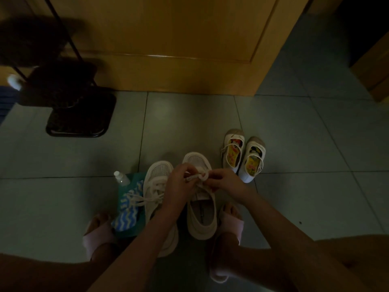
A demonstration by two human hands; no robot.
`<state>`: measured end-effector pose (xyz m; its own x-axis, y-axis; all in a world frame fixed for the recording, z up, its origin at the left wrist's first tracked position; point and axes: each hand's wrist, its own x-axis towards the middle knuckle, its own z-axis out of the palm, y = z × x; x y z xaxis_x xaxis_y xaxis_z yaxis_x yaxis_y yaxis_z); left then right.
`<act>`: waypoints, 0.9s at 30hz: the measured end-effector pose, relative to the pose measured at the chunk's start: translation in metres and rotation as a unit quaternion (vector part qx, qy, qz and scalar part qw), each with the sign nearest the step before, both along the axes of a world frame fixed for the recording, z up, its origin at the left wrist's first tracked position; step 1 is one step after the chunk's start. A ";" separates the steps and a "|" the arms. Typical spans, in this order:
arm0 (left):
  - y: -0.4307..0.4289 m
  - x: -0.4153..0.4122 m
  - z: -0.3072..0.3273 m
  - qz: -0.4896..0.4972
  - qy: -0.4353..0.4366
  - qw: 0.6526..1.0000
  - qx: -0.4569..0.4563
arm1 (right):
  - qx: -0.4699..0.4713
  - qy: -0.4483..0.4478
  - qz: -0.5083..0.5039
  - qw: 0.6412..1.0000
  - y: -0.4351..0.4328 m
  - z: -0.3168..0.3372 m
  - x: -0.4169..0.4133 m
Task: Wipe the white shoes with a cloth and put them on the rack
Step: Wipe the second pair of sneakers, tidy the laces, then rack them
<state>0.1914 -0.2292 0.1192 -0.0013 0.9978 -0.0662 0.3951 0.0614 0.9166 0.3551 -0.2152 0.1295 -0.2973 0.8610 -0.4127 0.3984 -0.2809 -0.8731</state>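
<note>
White mesh lace-up sneakers (201, 216), one pair, side by side on the grey tiled floor (63, 161), lower centre of frame, between feet in pink slippers (99, 234). Left hand (179, 183) and right hand (224, 183): both curled, fingertips pinching the white lace (196, 176) of the sneaker nearer frame right. Blue-and-white wavy cloth (128, 207): unheld, just left of the pair, beside a clear plastic bottle (121, 178). Black tiered rack (77, 116): upper left, well apart. Step judged: lace handling, tying or loosening cannot be told; wiping not in hand. Next move calls for releasing the lace and taking up the cloth.
</note>
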 end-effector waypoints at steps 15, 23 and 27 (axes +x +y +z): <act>0.002 -0.015 0.004 -0.024 0.145 0.989 -0.016 | 0.077 -0.162 0.078 0.981 0.008 0.001 0.010; -0.001 -0.031 0.007 -0.071 0.116 0.990 -0.025 | 0.106 -0.284 0.171 0.938 0.006 0.001 0.023; -0.004 -0.030 0.004 -0.027 0.059 0.996 -0.056 | 0.127 -0.318 0.193 0.919 0.005 0.005 0.022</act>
<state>0.1615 -0.2334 0.1237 0.0372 0.9832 -0.1788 0.5051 0.1359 0.8523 0.3774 -0.2100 0.1347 -0.3691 0.8345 -0.4090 0.8787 0.1700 -0.4462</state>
